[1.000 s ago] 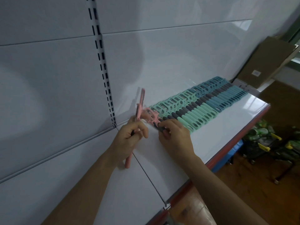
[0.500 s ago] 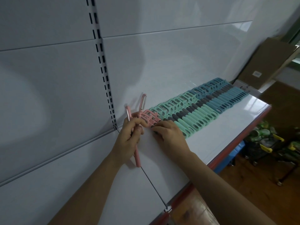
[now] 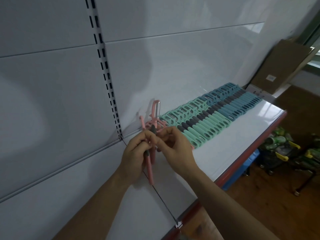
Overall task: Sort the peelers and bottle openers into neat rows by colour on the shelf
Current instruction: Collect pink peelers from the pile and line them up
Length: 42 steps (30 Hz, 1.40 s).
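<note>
Several pink peelers [image 3: 150, 168] fill the left hand's [image 3: 134, 156] grip; right hand [image 3: 174, 148] fingers pinch one, probably bound beside the green row [image 3: 207, 125].

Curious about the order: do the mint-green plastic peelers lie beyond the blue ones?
No, the mint-green plastic peelers lie nearer, with the blue plastic peelers beyond them.

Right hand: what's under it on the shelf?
Under the right hand, pink peelers lie on the shelf beside the mint row: heads and one handle tip show. Their middles and count are covered.
</note>
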Tool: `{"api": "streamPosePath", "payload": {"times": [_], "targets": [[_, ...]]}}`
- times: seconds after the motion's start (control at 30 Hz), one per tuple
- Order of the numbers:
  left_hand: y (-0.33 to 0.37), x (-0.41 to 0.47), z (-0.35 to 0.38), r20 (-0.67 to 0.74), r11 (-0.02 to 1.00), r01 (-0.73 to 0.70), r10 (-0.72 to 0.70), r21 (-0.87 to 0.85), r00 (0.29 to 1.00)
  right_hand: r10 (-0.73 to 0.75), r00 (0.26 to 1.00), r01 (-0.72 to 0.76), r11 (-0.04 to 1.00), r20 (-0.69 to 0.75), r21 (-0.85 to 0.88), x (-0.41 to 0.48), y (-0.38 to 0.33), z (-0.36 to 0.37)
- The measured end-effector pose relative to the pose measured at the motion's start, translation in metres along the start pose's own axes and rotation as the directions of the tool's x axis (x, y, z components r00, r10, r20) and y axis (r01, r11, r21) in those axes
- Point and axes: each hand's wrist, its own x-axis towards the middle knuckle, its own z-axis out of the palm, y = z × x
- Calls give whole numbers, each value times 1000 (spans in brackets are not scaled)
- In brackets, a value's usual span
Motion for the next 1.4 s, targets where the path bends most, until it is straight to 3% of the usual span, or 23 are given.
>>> {"api": "streamPosePath", "payload": {"times": [0.13, 0.23, 0.3, 0.37, 0.47, 0.67, 0.77, 1.27, 1.4], "targets": [[-5, -1, -1, 130, 1000, 9, -12, 22, 991, 70, 996, -63, 989, -49, 132, -2, 5, 5], [0, 2, -7, 115, 997, -48, 41, 59, 993, 60, 985, -44, 994, -162, 103, -5, 7, 2], [2, 5, -12, 30, 991, -66, 63, 115, 998, 38, 974, -36, 999, -225, 15, -6, 8, -5], [1, 8, -15, -71, 985, -78, 89, 152, 993, -3, 978, -35, 983, -207, -181, -6, 10, -13], [-2, 11, -13, -175, 975, -114, 148, 191, 973, -88, 989, 18, 872, -121, -490, -8, 13, -19], [-4, 8, -11, -250, 981, -138, 169, 139, 953, -357, 933, 292, 660, 53, -692, -14, 26, -13], [-4, 8, -12, -231, 981, -143, 170, 129, 958, -409, 910, 331, 604, 75, -725, -12, 31, -9], [-8, 9, -11, -246, 970, -154, 198, 186, 949, -327, 940, 288, 618, 94, -731, -4, 32, -5], [-3, 7, -6, -269, 973, -174, 210, 150, 940, -354, 934, 273, 650, 35, -709, -8, 25, -6]]}}
